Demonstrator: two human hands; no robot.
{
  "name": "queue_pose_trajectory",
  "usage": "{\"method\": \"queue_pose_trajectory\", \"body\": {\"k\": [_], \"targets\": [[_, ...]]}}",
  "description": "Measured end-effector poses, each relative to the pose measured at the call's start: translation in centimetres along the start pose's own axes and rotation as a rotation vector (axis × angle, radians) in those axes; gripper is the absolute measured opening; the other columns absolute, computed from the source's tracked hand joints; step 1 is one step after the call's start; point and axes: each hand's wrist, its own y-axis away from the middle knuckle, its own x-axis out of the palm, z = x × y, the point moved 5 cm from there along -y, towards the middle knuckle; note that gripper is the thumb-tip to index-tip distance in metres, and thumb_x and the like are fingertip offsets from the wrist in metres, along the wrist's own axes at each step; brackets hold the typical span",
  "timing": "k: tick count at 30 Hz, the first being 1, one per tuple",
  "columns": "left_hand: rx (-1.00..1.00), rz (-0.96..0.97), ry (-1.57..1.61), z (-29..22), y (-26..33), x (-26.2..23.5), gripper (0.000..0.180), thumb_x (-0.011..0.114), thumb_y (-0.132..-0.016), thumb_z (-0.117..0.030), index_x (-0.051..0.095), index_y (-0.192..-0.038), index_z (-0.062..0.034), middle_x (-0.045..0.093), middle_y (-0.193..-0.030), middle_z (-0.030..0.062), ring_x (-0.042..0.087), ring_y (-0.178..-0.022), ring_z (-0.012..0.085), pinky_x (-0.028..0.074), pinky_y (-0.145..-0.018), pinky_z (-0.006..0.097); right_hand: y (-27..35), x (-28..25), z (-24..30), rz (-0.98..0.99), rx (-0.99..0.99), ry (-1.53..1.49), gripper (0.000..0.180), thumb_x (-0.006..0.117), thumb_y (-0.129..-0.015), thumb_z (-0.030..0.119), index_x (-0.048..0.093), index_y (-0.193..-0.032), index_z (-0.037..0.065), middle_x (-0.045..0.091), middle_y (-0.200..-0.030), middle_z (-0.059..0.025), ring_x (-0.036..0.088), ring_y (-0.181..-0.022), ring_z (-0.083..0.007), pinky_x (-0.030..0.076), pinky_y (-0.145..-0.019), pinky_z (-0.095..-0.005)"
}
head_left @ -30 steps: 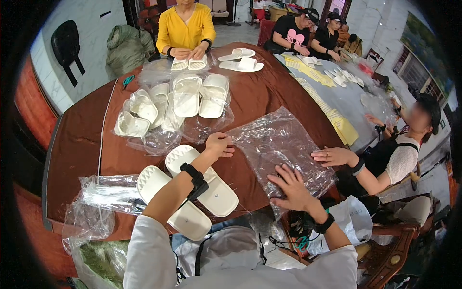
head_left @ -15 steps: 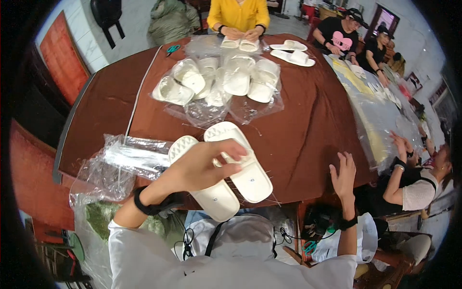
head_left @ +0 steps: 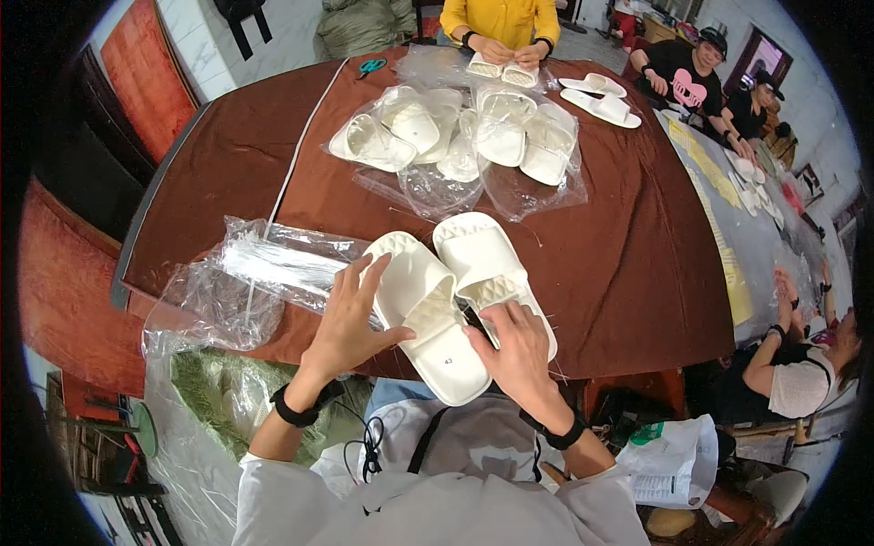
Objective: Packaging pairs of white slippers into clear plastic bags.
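Observation:
A pair of white slide slippers lies in front of me at the table's near edge, heels toward me. My left hand is at the outer side of the left slipper, fingers spread and thumb reaching over its footbed. My right hand is bent over the right slipper, its thumb by the gap between the two. It covers much of that slipper's heel half. Beside my left hand, a clear plastic sleeve holds a bundle of thin white strips.
Several white slippers in clear bags are heaped mid-table. Teal scissors lie at the far left, and an unbagged white pair at the far right. A person in a yellow top handles slippers opposite. Others sit at a second table.
My left hand has drawn back from above the slippers to the left slipper's side. My right hand has come in from the right onto the right slipper. The view has shifted.

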Motion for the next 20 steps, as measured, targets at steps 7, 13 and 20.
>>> {"method": "queue_pose_trajectory", "body": {"k": [7, 13, 20], "targets": [[-0.029, -0.081, 0.047, 0.6, -0.1, 3.0, 0.095, 0.086, -0.065, -0.02, 0.037, -0.144, -0.0004, 0.044, -0.135, 0.0223, 0.043, -0.121, 0.0421, 0.038, -0.105, 0.048, -0.9, 2.5, -0.5, -0.002, -0.043, -0.049, 0.018, 0.074, -0.082, 0.019, 0.061, -0.087, 0.007, 0.057, -0.08, -0.0086, 0.056, -0.078, -0.03, 0.044, -0.067, -0.0421], [-0.104, -0.088, 0.071, -0.4, 1.1, 2.8, 0.087, 0.084, -0.066, -0.019, 0.044, -0.142, -0.0047, 0.045, -0.136, 0.0224, 0.043, -0.121, 0.0415, 0.039, -0.104, 0.048, 0.5, 1.1, -1.4, -0.013, -0.019, -0.107, 0.01, 0.07, -0.079, 0.008, 0.061, -0.083, 0.008, 0.056, -0.08, -0.0075, 0.055, -0.078, -0.0293, 0.046, -0.068, -0.0404], [-0.112, -0.059, 0.059, -1.3, 2.1, 2.8, 0.088, 0.084, -0.066, -0.02, 0.043, -0.142, -0.0058, 0.044, -0.137, 0.0235, 0.043, -0.122, 0.0411, 0.038, -0.105, 0.049, 3.0, -0.6, -2.6, 0.019, -0.041, -0.107, 0.012, 0.072, -0.078, 0.007, 0.064, -0.087, 0.009, 0.058, -0.086, -0.0063, 0.056, -0.082, -0.0281, 0.047, -0.074, -0.0433]]}}
